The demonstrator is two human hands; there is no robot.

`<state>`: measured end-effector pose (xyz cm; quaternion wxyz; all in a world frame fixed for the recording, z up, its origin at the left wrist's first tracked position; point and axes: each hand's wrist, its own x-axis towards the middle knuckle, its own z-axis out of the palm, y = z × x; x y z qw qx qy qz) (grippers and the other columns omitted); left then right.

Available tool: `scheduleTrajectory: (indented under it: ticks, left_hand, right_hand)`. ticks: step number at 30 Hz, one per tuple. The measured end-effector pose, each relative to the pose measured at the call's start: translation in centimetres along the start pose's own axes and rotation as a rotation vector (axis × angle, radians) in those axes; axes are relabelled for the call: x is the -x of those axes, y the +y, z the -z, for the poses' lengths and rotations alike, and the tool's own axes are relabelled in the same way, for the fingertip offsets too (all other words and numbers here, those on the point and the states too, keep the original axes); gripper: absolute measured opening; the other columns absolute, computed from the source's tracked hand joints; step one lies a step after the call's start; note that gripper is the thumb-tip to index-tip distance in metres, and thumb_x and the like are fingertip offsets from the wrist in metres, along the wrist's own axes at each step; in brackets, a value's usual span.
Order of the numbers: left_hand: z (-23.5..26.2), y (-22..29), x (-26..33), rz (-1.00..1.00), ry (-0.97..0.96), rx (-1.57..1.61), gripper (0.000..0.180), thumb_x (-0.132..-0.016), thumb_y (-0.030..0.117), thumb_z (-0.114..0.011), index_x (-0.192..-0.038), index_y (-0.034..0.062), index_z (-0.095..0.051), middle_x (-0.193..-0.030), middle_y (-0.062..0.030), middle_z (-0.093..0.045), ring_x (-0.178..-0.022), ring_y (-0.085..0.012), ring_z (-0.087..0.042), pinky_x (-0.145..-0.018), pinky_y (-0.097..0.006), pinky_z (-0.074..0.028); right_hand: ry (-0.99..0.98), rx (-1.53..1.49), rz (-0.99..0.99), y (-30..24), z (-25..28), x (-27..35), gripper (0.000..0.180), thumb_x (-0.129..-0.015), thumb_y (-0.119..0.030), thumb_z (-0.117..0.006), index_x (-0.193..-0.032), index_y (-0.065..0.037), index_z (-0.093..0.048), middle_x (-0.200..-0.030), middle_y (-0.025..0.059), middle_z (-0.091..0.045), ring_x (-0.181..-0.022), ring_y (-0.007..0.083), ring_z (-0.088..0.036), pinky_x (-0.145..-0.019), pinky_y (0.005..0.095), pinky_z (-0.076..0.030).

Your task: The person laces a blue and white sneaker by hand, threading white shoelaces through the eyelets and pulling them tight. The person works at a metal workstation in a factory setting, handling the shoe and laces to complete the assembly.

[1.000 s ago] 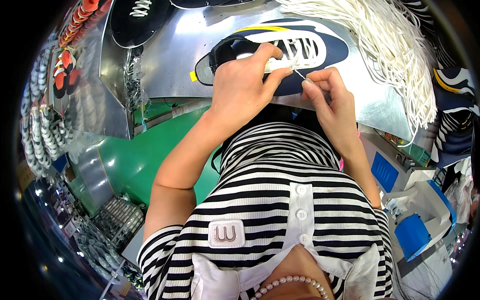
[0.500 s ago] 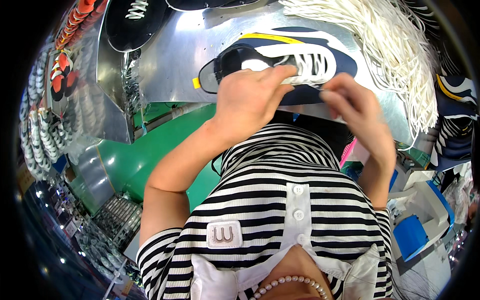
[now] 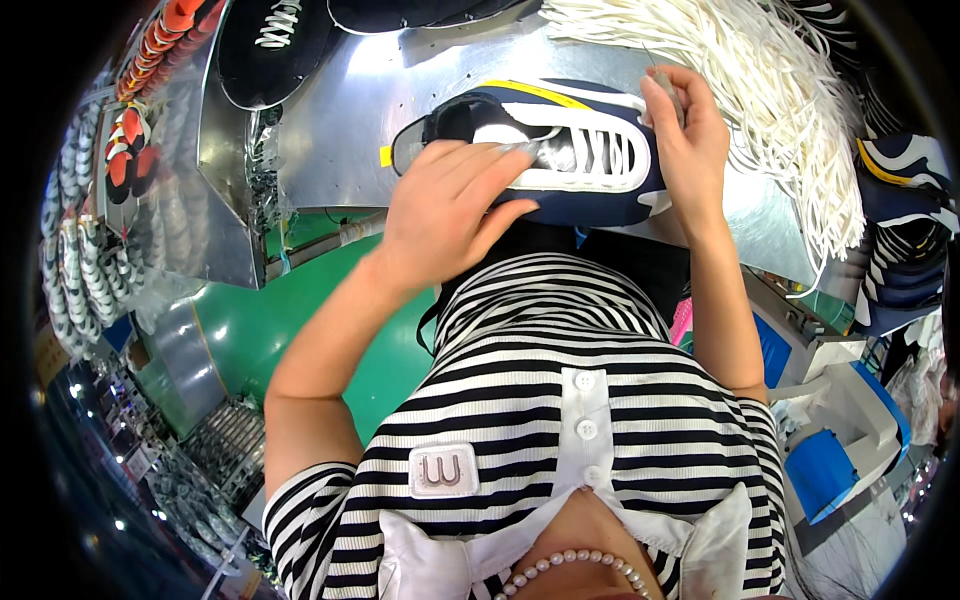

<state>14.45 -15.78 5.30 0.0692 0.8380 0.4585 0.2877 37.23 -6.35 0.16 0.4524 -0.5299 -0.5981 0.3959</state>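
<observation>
A navy sneaker (image 3: 590, 213) with white and yellow trim lies on its sole on the metal worktop, toe to the right. White lace (image 3: 600, 152) runs in rows across its eyelets. My left hand (image 3: 445, 205) grips the sneaker near its opening, fingers over the tongue and thumb along the near side. Beyond the toe, my right hand (image 3: 690, 135) is raised, thumb and fingers closed round a small greyish tool (image 3: 672, 92) with what looks like a thin pointed tip. My palm partly covers the toe, and the tool's full shape is hidden.
A large heap of white laces (image 3: 740, 110) covers the worktop's right side. Black shoes (image 3: 270, 60) lie at the far left. More navy sneakers (image 3: 905, 230) are stacked at right, above a blue and white machine (image 3: 825, 470). The metal worktop (image 3: 330, 130) ends close to my body.
My right hand has moved from the near side of the toe up and away beyond it. The sneaker has shifted slightly left, with my left hand moving left along it.
</observation>
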Motion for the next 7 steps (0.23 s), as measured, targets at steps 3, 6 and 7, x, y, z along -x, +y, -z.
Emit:
scheduleTrajectory:
  ticks: [3, 6, 7]
  left_hand:
    - [-1.4, 1.7, 5.5, 0.149, 0.396, -0.168, 0.045, -0.077, 0.002, -0.077, -0.117, 0.0028, -0.058, -0.125, -0.0167, -0.055, -0.108, -0.033, -0.058, -0.092, -0.042, -0.046]
    - [-3.8, 4.6, 8.8, 1.08, 0.505, 1.038, 0.068, -0.086, 0.004, -0.074, -0.141, 0.0045, -0.033, -0.14, -0.0168, -0.041, -0.121, -0.0337, -0.049, -0.102, -0.045, -0.044]
    - [-3.7, 4.3, 8.6, 1.068, 0.514, 1.039, 0.068, -0.086, 0.004, -0.074, -0.141, 0.0045, -0.033, -0.14, -0.0168, -0.041, -0.121, -0.0337, -0.049, -0.102, -0.045, -0.044]
  right_hand:
    - [0.029, -0.131, -0.041, -0.4, 1.0, 1.2, 0.024, -0.095, -0.016, -0.064, -0.11, 0.002, -0.061, -0.091, 0.0073, -0.07, -0.073, 0.0098, -0.058, -0.068, 0.0248, -0.047]
    - [-0.03, -0.254, -0.107, 0.4, 0.9, 2.0, 0.021, -0.096, -0.013, -0.062, -0.111, 0.001, -0.06, -0.093, 0.0063, -0.067, -0.073, 0.0085, -0.055, -0.068, 0.0217, -0.046]
    - [-0.071, -0.277, -0.101, 0.1, 0.3, 2.2, 0.02, -0.097, -0.014, -0.061, -0.112, -0.001, -0.061, -0.097, 0.0074, -0.067, -0.073, 0.0094, -0.055, -0.069, 0.0217, -0.046]
